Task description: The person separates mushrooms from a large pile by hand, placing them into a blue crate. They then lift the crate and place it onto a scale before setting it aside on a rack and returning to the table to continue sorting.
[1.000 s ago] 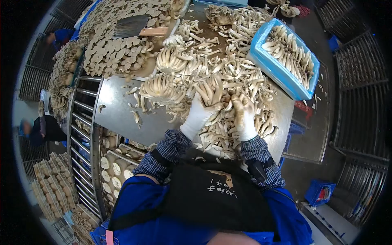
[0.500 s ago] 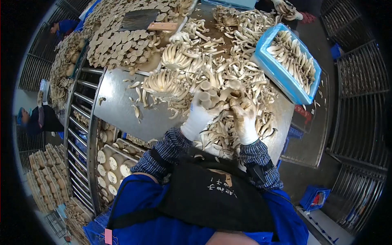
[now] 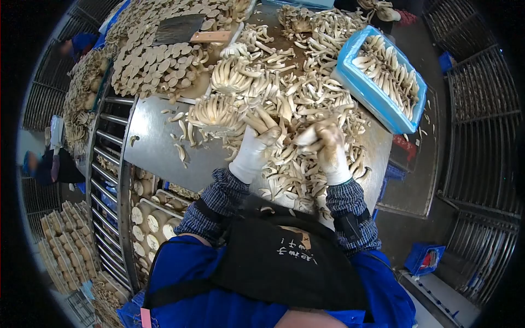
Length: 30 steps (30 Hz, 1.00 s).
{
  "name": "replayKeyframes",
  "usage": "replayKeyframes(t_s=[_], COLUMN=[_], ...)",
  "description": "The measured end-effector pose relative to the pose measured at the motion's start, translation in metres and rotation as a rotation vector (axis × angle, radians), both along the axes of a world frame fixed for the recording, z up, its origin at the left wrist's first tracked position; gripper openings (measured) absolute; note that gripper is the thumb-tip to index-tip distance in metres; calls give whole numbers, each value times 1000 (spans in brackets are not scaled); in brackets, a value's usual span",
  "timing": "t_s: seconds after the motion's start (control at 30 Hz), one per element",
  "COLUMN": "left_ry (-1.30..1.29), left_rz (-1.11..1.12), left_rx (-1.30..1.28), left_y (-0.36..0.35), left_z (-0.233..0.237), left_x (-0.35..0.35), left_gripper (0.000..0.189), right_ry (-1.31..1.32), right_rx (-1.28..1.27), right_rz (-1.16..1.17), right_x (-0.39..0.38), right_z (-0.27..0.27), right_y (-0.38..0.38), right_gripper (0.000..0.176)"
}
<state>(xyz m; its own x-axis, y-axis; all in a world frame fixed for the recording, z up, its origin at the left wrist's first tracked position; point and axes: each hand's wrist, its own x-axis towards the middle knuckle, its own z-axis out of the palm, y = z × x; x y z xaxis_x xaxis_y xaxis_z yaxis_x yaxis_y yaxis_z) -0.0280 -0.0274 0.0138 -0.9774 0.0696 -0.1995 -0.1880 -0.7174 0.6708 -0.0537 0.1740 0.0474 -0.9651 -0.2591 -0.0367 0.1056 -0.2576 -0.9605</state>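
Note:
My left hand (image 3: 255, 152), in a white glove, is wrapped around a few mushrooms (image 3: 262, 119) whose pale stems point up and away from me. To its right my right hand (image 3: 330, 146), its glove stained brown, hovers over the pile with fingers curled together; what they hold, if anything, is hard to make out. Beneath both hands spreads a heap of loose mushrooms (image 3: 299, 169) on the metal table (image 3: 158, 128). Just beyond my left hand lies a mushroom cluster (image 3: 214, 116) still joined at its base, with another cluster (image 3: 232, 75) behind it.
A blue plastic-lined crate (image 3: 342, 68) of mushrooms stands at the right. At the far left, a wooden-handled cleaver (image 3: 211, 36) rests on densely packed mushroom caps (image 3: 156, 68). A metal roller rack (image 3: 112, 131) borders the table's left side. Another person's gloved hand (image 3: 387, 13) is at the top right.
My hands have drawn apart, the left shifting left. The round caps that faced up at my left hand no longer show; stems now stick out of it instead.

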Motion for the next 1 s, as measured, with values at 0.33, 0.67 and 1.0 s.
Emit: replayKeyframes(t_s=[0.33,0.67,1.0], left_ry=[-92,225,64], left_rz=[-111,-238,-75], left_rx=[-108,-590,-754], left_y=[-1,0,-10], left_z=[-3,11,-21], left_x=[-6,-9,-8], left_gripper=[50,14,54], right_ry=[-113,120,-30], right_rx=[-159,362,368], right_rz=[91,-133,-89], right_x=[12,14,-15], right_z=[-48,-25,-36], right_y=[-11,-18,-18], right_gripper=[35,39,69])
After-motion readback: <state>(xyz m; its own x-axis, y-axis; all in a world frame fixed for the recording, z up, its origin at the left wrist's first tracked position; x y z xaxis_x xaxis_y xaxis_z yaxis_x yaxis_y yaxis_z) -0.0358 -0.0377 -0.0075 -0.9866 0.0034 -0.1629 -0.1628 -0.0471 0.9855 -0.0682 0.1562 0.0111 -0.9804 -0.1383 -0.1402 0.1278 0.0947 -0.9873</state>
